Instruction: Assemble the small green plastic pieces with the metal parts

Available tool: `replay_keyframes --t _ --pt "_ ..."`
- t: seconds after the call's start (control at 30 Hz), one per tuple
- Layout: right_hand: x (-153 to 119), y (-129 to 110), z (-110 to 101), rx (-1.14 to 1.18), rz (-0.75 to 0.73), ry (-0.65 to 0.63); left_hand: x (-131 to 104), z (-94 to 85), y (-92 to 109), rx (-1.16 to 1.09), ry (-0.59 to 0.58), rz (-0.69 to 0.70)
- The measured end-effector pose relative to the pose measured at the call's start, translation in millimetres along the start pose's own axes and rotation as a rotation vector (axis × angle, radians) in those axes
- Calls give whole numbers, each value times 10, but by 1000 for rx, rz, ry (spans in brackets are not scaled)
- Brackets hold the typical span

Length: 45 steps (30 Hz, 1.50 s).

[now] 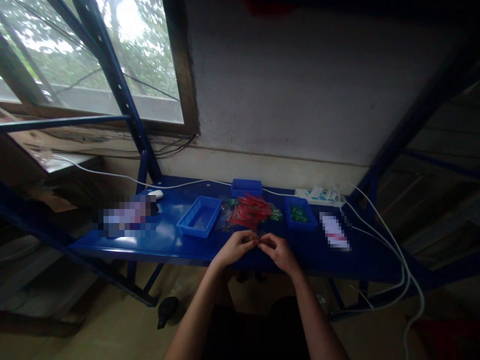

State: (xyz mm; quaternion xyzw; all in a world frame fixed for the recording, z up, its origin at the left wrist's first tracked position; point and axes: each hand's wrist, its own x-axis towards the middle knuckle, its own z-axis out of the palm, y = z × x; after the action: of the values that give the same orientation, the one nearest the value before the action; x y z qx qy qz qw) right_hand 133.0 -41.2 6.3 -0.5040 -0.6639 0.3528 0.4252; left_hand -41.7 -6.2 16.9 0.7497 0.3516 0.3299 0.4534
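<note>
My left hand (pixel 240 246) and my right hand (pixel 275 249) meet near the front edge of the blue table, fingertips pinched close together. Whatever lies between the fingers is too small and dark to make out. Just beyond them is a pile of red packets (pixel 249 211). Clear plastic bags (pixel 224 217) with small contents lie at the pile's left side, and small green-and-clear packets (pixel 276 215) at its right. A blue tray (pixel 198 216) stands to the left of the pile. Another blue tray (pixel 300 212), holding green pieces (pixel 299 213), stands to the right.
A third blue tray (pixel 246 187) sits at the back against the wall. Behind the right tray lies a white power strip (pixel 318 196), its cables (pixel 390 240) hanging over the right side. Blurred-out items (pixel 125 216) lie at the left, and a blurred white item (pixel 334 231) at the right.
</note>
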Motion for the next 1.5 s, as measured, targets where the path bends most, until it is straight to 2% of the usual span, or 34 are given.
replay_keyframes --t 0.23,0.47,0.77,1.03,1.33,1.5 --pt "1 -3 -22 -44 -4 9 9 24 -10 9 -14 -11" --pt "-17 -28 -31 -95 -44 -6 -10 25 4 47 -84 39" --pt "-27 -10 -23 -104 -77 12 1 23 8 72 -64 29" --pt "-29 -45 -15 -76 -40 -1 -11 0 -2 73 -91 23" --pt "-35 -57 10 -135 -68 -4 -5 19 -19 16 -60 12" --pt "-33 -56 8 -142 -59 -35 -13 3 -11 59 -80 9"
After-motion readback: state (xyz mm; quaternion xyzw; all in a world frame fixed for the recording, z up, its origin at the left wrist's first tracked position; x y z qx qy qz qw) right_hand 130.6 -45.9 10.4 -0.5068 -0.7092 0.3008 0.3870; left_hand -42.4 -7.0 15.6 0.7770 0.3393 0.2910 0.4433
